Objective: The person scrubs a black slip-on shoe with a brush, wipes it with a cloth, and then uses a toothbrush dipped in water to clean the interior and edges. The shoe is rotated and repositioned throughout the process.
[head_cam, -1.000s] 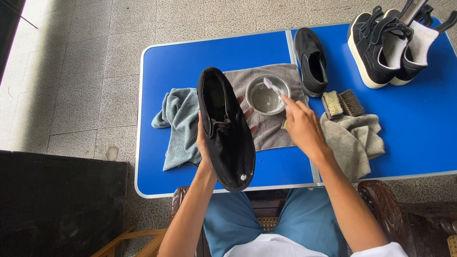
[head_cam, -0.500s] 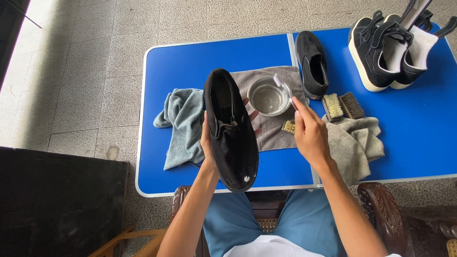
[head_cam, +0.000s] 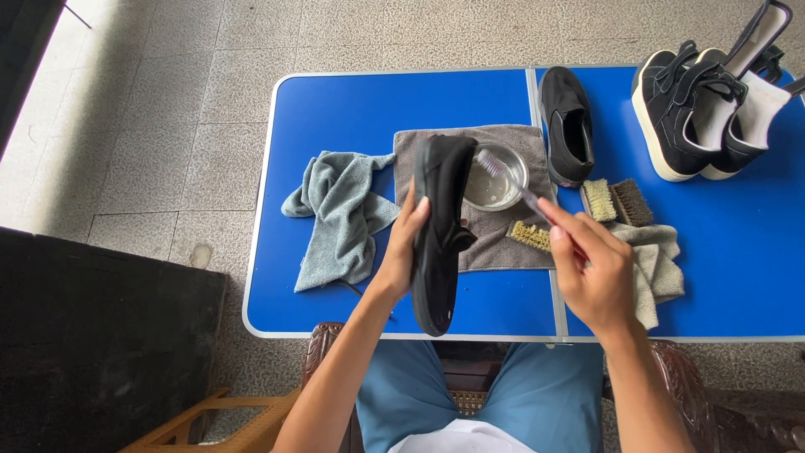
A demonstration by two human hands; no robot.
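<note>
My left hand (head_cam: 401, 247) grips a black slip-on shoe (head_cam: 440, 226), held on its side above the near part of the blue folding table (head_cam: 335, 109). My right hand (head_cam: 591, 268) holds a toothbrush (head_cam: 507, 180); its bristled head sits next to the shoe's toe, over a small metal bowl (head_cam: 496, 178). The bowl stands on a grey towel (head_cam: 486, 243) spread on the table.
The matching black shoe (head_cam: 566, 126) lies behind the bowl. Two brushes (head_cam: 616, 201) and a small scrub brush (head_cam: 528, 235) lie by a crumpled beige cloth (head_cam: 658, 260). A grey-green cloth (head_cam: 340, 210) lies left. A pair of black high-top sneakers (head_cam: 704, 109) stands far right.
The shoe has turned from sole-side flat toward me onto its edge. My right hand lifted the toothbrush out of the bowl and brought its head to the shoe's toe.
</note>
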